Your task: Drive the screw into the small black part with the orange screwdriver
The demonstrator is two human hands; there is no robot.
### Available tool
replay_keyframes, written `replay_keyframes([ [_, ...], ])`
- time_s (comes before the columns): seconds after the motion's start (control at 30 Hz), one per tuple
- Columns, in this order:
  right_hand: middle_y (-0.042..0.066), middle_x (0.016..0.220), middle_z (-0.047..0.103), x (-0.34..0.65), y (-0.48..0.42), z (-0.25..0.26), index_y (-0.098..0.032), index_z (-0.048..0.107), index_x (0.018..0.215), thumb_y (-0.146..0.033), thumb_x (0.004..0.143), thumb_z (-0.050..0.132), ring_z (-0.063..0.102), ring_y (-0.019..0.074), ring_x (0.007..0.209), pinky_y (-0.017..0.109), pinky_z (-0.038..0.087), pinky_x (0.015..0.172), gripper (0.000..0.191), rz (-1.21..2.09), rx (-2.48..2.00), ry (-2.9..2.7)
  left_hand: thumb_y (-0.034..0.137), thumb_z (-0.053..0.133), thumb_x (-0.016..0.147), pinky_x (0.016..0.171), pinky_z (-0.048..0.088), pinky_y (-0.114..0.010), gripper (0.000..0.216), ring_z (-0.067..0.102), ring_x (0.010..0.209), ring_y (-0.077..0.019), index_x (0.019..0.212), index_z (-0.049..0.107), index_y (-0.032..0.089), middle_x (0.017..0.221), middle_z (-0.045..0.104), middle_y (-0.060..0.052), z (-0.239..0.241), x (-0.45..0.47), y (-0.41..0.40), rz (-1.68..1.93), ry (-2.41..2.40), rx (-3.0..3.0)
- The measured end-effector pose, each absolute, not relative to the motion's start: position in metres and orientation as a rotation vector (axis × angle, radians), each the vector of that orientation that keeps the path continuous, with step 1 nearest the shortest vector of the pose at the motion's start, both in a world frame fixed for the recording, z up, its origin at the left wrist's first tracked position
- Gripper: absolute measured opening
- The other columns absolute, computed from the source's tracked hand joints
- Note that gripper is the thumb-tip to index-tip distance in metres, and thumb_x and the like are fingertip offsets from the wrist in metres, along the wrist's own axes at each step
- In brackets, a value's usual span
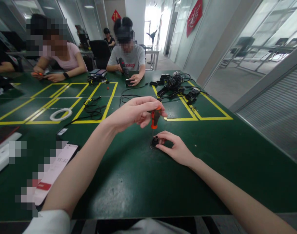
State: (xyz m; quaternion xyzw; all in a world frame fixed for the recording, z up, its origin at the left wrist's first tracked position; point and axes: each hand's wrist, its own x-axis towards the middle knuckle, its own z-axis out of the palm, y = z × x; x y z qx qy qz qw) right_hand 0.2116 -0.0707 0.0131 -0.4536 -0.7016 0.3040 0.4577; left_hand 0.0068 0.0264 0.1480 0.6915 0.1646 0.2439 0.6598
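An orange-and-black screwdriver (155,118) stands nearly upright in my left hand (141,110), whose fingers close round the top of its handle. Its thin shaft points down at a small round black part (153,143) on the green table (129,182). Whether the tip touches that part I cannot tell. My right hand (174,146) pinches the black part from the right side, thumb and fingers around its raised stub. The exact kind of this part does not show.
Tangled black cables (175,85) lie at the back right, a thinner cable (93,109) and a white ring (61,114) at left. A phone (57,169) and a white power strip (4,154) lie near my left arm. Across the table a person (127,55) holds a power screwdriver.
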Motion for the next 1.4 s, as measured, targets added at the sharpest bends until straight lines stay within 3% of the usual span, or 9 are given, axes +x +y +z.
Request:
replay_keyframes([
  [0.13,0.009,0.1,0.073,0.211,-0.072,0.013,-0.022,0.076,0.105,-0.032,0.091,0.077,0.065,0.0208,0.078,0.038,0.059,0.074,0.018,0.754,-1.108,-1.735,0.041,0.083,0.083,0.051,0.038,-0.016,0.034,0.055,0.058,-0.0039,0.087,0.062,0.014,0.087,0.074,-0.004,0.147,0.009,0.024,0.625,0.411,1.593],
  [0.23,0.009,0.098,0.073,0.212,-0.072,0.013,-0.022,0.077,0.105,-0.032,0.091,0.078,0.064,0.0211,0.077,0.039,0.059,0.073,0.017,0.753,-1.105,-1.733,0.04,0.091,0.074,0.059,0.042,-0.016,0.037,0.06,0.07,-0.0069,0.088,0.068,0.015,0.082,0.069,0.001,0.146,0.012,0.022,0.716,0.439,1.65],
  [0.4,0.005,0.087,0.069,0.213,-0.072,0.012,-0.022,0.077,0.108,-0.029,0.09,0.079,0.064,0.0207,0.077,0.038,0.059,0.075,0.02,0.724,-1.117,-1.735,0.045,0.082,0.081,0.053,0.038,-0.018,0.032,0.051,0.059,-0.005,0.084,0.074,0.013,0.071,0.063,0.002,0.145,0.016,0.019,0.708,0.485,1.701],
  [0.7,0.007,0.094,0.073,0.214,-0.07,0.013,-0.021,0.078,0.106,-0.028,0.09,0.079,0.066,0.0204,0.077,0.037,0.06,0.073,0.017,0.739,-1.107,-1.753,0.038,0.065,0.096,0.058,0.048,-0.018,0.028,0.06,0.069,-0.009,0.098,0.073,0.011,0.098,0.077,-0.009,0.145,0.008,0.027,0.592,0.412,1.666],
  [0.97,0.007,0.108,0.074,0.215,-0.07,0.009,-0.023,0.079,0.109,-0.036,0.09,0.08,0.076,0.0226,0.098,0.039,0.068,0.09,0.022,0.922,-1.087,-1.656,0.041,0.07,0.096,0.056,0.049,-0.017,0.03,0.057,0.064,-0.0063,0.098,0.073,0.011,0.097,0.077,-0.009,0.143,0.009,0.029,0.575,0.375,1.641],
  [1.4,0.006,0.112,0.071,0.216,-0.071,0.007,-0.025,0.076,0.113,-0.024,0.088,0.08,0.076,0.0214,0.101,0.038,0.07,0.091,0.025,0.945,-1.051,-1.656,0.037,0.078,0.089,0.051,0.048,-0.015,0.026,0.06,0.061,-0.0058,0.091,0.071,0.012,0.089,0.076,-0.005,0.145,0.012,0.03,0.597,0.371,1.661],
])
